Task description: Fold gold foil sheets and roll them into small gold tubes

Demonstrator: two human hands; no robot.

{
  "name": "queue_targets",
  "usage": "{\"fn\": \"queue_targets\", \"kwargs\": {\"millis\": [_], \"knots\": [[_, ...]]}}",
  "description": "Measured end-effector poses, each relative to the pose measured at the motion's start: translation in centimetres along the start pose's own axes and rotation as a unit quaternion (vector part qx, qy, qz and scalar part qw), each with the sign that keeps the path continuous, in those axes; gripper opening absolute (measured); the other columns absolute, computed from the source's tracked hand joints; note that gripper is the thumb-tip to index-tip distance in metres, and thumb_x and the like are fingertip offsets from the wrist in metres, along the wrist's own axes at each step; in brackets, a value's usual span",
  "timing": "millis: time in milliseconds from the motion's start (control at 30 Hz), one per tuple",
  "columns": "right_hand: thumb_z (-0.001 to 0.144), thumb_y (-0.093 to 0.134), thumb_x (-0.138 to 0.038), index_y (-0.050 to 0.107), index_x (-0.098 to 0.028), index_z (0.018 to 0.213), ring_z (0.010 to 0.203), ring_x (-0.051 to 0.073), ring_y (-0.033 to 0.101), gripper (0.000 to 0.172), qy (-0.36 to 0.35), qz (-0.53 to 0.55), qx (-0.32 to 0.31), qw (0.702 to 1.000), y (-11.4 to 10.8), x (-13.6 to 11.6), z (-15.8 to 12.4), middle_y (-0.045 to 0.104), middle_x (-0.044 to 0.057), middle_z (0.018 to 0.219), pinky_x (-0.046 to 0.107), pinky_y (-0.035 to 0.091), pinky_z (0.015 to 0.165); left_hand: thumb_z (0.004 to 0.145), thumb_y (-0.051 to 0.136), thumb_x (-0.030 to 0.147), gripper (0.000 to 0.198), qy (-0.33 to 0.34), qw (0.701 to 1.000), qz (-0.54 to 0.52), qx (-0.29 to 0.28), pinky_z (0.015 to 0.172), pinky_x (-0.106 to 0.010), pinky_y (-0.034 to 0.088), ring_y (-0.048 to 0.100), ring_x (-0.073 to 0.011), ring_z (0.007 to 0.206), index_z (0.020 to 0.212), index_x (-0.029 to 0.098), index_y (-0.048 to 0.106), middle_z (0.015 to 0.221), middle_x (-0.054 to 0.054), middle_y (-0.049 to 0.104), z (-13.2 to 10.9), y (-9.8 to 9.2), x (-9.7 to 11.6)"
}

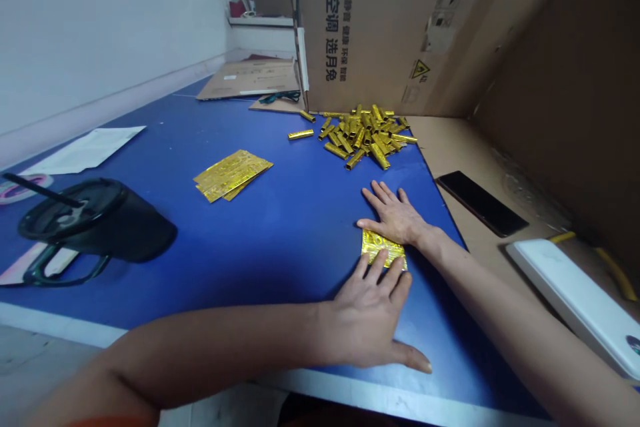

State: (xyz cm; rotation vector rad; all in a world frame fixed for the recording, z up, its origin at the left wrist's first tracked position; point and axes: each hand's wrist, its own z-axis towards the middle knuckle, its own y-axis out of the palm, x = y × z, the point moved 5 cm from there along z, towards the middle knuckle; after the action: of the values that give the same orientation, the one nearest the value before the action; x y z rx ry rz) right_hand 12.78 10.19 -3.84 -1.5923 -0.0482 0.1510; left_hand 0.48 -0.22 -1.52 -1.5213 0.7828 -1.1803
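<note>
Gold foil strip (383,248) lies flat on the blue surface (250,267), between the two hands and near the surface's edge. Its long axis runs roughly across the view, tilting slightly down to the right, though the hands hide part of its outline. The right hand (395,215) lies open and wide, its thumb just above the strip's upper edge. The left hand (367,317) is splayed just as wide, its fingertips (384,260) on the lower edge, gripping nothing. Flat, spread fingers bearing evenly from both sides should stop the foil sliding or creasing. Farther off lie a heap of rolled gold foil tubes (363,137) and a stack of flat foil sheets (233,175).
</note>
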Motion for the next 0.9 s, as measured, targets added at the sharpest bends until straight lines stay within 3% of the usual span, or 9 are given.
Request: {"fn": "queue_targets", "kwargs": {"millis": [167, 233, 367, 500, 900], "knots": [[0.072, 0.023, -0.072, 0.019, -0.019, 0.136, 0.130, 0.029, 0.006, 0.084, -0.022, 0.002, 0.002, 1.000, 0.0, 0.0, 0.1, 0.011, 0.014, 0.143, 0.054, 0.008, 0.099, 0.077, 0.036, 0.062, 0.072, 0.032, 0.999, -0.021, 0.035, 0.098, -0.033, 0.025, 0.035, -0.0238, 0.119, 0.126, 0.009, 0.033, 0.126, -0.013, 0.043, 1.2, -1.5, -1.3], [0.072, 0.024, -0.072, 0.019, -0.019, 0.136, 0.130, 0.029, 0.005, 0.083, -0.025, 0.003, -0.002, 1.000, 0.0, 0.0, 0.1, 0.011, 0.014, 0.143, 0.054, 0.008, 0.099, 0.078, 0.038, 0.059, 0.069, 0.068, 0.997, -0.010, 0.040, 0.100, -0.031, 0.022, 0.028, -0.0223, 0.124, 0.125, 0.009, 0.035, 0.131, -0.013, 0.037, 1.6, -1.6, -2.1], [0.072, 0.025, -0.071, 0.020, -0.019, 0.136, 0.130, 0.028, 0.005, 0.083, -0.025, 0.005, -0.003, 1.000, 0.0, 0.0, 0.1, 0.011, 0.013, 0.144, 0.053, 0.009, 0.099, 0.071, 0.039, 0.067, 0.085, 0.110, 0.994, 0.012, 0.012, 0.104, -0.039, 0.012, 0.006, -0.0261, 0.130, 0.129, 0.006, 0.029, 0.138, -0.016, 0.023, 1.7, -0.7, -2.6], [0.072, 0.024, -0.072, 0.020, -0.020, 0.136, 0.130, 0.028, 0.006, 0.082, -0.014, 0.004, 0.004, 1.000, -0.1, 0.0, 0.1, 0.012, 0.011, 0.144, 0.053, 0.008, 0.100, 0.068, 0.036, 0.071, 0.097, 0.102, 0.995, -0.001, -0.014, 0.105, -0.039, 0.008, 0.007, -0.0265, 0.130, 0.133, 0.003, 0.017, 0.140, -0.018, 0.016, 0.9, 0.1, -1.7], [0.070, 0.022, -0.074, 0.022, -0.020, 0.135, 0.130, 0.030, 0.009, 0.085, -0.021, 0.011, 0.009, 1.000, 0.0, 0.0, 0.2, 0.014, 0.013, 0.143, 0.055, 0.011, 0.099, 0.068, 0.038, 0.070, 0.096, 0.088, 0.995, -0.039, -0.036, 0.105, -0.039, 0.003, 0.002, -0.0270, 0.130, 0.134, 0.004, 0.015, 0.142, -0.016, 0.011, -0.3, -0.1, -0.5]]}}
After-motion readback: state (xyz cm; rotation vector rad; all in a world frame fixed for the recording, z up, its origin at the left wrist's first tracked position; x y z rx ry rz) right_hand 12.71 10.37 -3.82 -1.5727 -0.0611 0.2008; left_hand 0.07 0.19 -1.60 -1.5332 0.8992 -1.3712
